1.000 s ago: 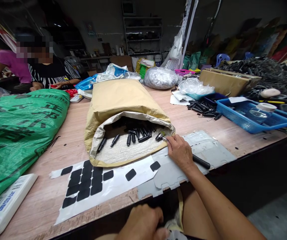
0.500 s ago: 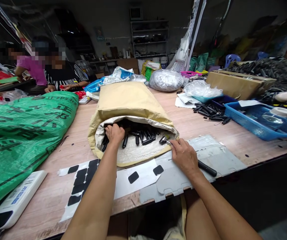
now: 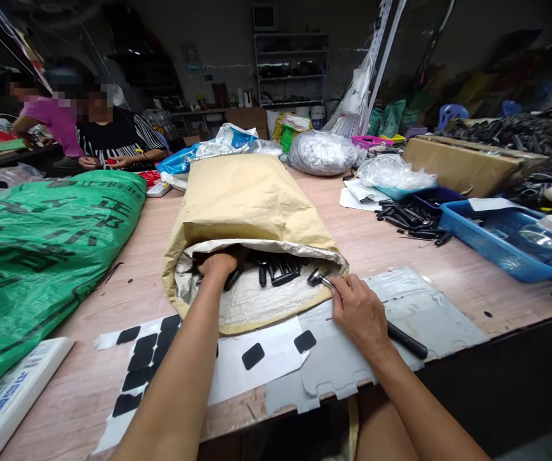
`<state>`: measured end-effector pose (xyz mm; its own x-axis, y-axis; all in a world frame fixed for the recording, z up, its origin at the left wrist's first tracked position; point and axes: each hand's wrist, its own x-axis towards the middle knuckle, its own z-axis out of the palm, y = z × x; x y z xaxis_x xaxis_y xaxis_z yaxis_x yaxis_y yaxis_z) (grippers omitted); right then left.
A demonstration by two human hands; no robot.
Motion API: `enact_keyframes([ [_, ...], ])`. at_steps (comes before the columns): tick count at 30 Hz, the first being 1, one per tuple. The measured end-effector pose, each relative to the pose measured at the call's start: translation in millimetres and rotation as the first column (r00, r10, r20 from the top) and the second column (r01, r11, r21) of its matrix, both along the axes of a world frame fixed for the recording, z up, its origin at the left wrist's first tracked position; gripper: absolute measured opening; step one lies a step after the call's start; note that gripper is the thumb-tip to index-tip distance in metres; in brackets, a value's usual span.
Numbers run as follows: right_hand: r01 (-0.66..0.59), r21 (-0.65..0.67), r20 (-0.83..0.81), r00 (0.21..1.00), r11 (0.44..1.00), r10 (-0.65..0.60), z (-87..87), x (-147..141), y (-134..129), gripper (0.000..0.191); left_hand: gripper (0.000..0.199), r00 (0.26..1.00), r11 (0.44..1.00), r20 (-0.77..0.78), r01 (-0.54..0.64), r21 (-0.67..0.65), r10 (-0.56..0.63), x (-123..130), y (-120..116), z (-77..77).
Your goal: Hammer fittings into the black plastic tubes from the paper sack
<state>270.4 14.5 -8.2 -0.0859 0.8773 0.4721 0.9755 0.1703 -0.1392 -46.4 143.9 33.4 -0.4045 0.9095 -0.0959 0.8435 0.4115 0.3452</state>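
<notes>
A large tan sack (image 3: pixel 251 192) lies on its side with its white-lined mouth toward me. Several black tube-like parts (image 3: pixel 283 272) rest inside the mouth. My left hand (image 3: pixel 219 264) reaches into the left part of the opening, among the dark parts; its fingers are hidden in there. Just right of the mouth, my right hand (image 3: pixel 360 310) is closed round the metal shaft of a hammer (image 3: pixel 408 339). The hammer's shiny head sits at the sack's right lip, and its black handle sticks out beyond my wrist over the grey board (image 3: pixel 430 314).
A green sack (image 3: pixel 55 256) and a white scale-like device (image 3: pixel 21 397) lie at left. White sheets with black stickers (image 3: pixel 253 356) are in front. Blue basket (image 3: pixel 511 237), black parts (image 3: pixel 408 218) and cardboard box (image 3: pixel 463 163) stand at right. Two people sit at far left.
My left hand has gone deeper into the sack, its fingers now out of sight. The right hand still grips the hammer at the sack's lip. The view has shifted slightly.
</notes>
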Motion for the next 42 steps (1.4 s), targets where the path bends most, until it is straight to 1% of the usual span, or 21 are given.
enact_keyframes([
  [3, -0.012, 0.005, 0.012, 1.000, 1.000, 0.012, -0.8, 1.6, 0.6, 0.024, 0.043, 0.998, 0.999, -0.054, -0.023, 0.024, 0.024, 20.0, -14.5, -9.1],
  [5, -0.023, 0.013, 0.016, 1.000, 1.000, 0.023, -1.6, 2.9, 1.2, 0.025, 0.041, 0.995, 0.997, -0.093, -0.029, 0.070, 0.035, 28.2, -25.7, -10.7],
  [9, -0.033, 0.041, 0.017, 0.999, 0.999, 0.032, -5.1, 1.8, 0.6, 0.026, 0.041, 0.977, 0.976, -0.159, -0.109, 0.189, 0.140, 28.7, -42.7, -5.8],
  [12, -0.032, 0.053, 0.014, 0.999, 0.998, 0.031, -4.5, 0.7, -2.3, 0.025, 0.044, 0.971, 0.963, -0.156, -0.143, 0.229, 0.181, 27.0, -48.3, -3.2],
  [15, -0.084, 0.032, -0.056, 0.995, 0.996, 0.086, 11.8, 11.3, 0.9, 0.026, 0.046, 0.978, 0.966, -0.151, -0.106, 0.237, 0.144, 37.7, -53.0, -3.8],
  [17, -0.108, 0.037, -0.167, 0.979, 0.993, 0.113, 35.6, 28.0, 13.1, 0.030, 0.040, 0.984, 0.943, -0.156, -0.033, 0.331, 0.089, 54.0, -58.4, -3.4],
  [19, -0.045, 0.137, -0.296, 0.952, 0.990, 0.084, 67.1, 47.8, 34.9, 0.035, 0.031, 0.985, 0.870, -0.175, 0.086, 0.486, 0.000, 76.2, -66.3, -0.7],
  [21, 0.063, 0.278, -0.395, 0.917, 0.958, 0.055, 100.0, 62.3, 62.8, 0.038, 0.031, 0.956, 0.752, -0.230, 0.288, 0.593, -0.185, 101.2, -75.5, 3.0],
  [22, 0.104, 0.334, -0.412, 0.910, 0.937, 0.046, 114.8, 65.2, 77.2, 0.038, 0.032, 0.908, 0.677, -0.270, 0.418, 0.606, -0.319, 113.7, -79.9, 4.1],
  [24, 0.061, 0.356, -0.397, 0.913, 0.933, 0.091, 138.2, 60.2, 104.1, 0.038, 0.029, 0.736, 0.495, -0.340, 0.656, 0.570, -0.585, 136.5, -87.3, 3.1],
  [25, 0.017, 0.348, -0.378, 0.918, 0.937, 0.123, 146.3, 52.9, 115.6, 0.038, 0.027, 0.646, 0.415, -0.354, 0.731, 0.542, -0.676, 145.9, -89.9, 0.6],
  [26, -0.033, 0.330, -0.354, 0.922, 0.944, 0.156, 152.0, 43.6, 125.3, 0.038, 0.025, 0.579, 0.359, -0.355, 0.775, 0.521, -0.734, 153.5, -91.9, -3.1],
  [27, -0.079, 0.305, -0.327, 0.927, 0.949, 0.182, 155.8, 33.5, 132.9, 0.038, 0.024, 0.538, 0.328, -0.348, 0.797, 0.507, -0.768, 159.1, -93.3, -7.4],
  [29, -0.160, 0.210, -0.257, 0.943, 0.965, 0.212, 158.3, 16.5, 140.3, 0.036, 0.021, 0.516, 0.323, -0.307, 0.801, 0.505, -0.800, 164.5, -95.2, -16.5],
  [31, -0.231, 0.027, -0.167, 0.958, 0.973, 0.232, 155.3, 9.7, 135.3, 0.028, 0.015, 0.534, 0.361, -0.218, 0.768, 0.529, -0.817, 163.7, -95.9, -23.3],
  [33, -0.277, -0.200, -0.101, 0.960, 0.940, 0.261, 145.2, 14.5, 117.4, 0.026, 0.008, 0.573, 0.438, -0.077, 0.700, 0.565, -0.816, 159.9, -95.2, -26.4],
  [35, -0.298, -0.357, -0.084, 0.954, 0.885, 0.287, 124.8, 26.5, 89.9, 0.030, 0.007, 0.599, 0.532, 0.098, 0.610, 0.588, -0.795, 156.4, -93.2, -27.0],
  [37, -0.286, -0.452, -0.073, 0.956, 0.845, 0.284, 93.8, 38.8, 59.8, 0.029, 0.010, 0.596, 0.607, 0.249, 0.532, 0.590, -0.764, 154.8, -90.7, -26.9],
  [39, -0.257, -0.416, -0.055, 0.965, 0.872, 0.258, 58.0, 46.4, 33.3, 0.030, 0.013, 0.584, 0.648, 0.333, 0.487, 0.585, -0.740, 154.9, -89.0, -27.3],
  [40, -0.274, -0.361, -0.053, 0.960, 0.892, 0.273, 41.3, 48.3, 22.3, 0.033, 0.014, 0.581, 0.659, 0.354, 0.476, 0.583, -0.733, 155.2, -88.7, -27.6],
  [42, -0.290, -0.180, -0.046, 0.957, 0.940, 0.287, 16.2, 51.2, 4.8, 0.027, 0.015, 0.573, 0.676, 0.387, 0.468, 0.569, -0.723, 155.4, -89.2, -28.0],
])
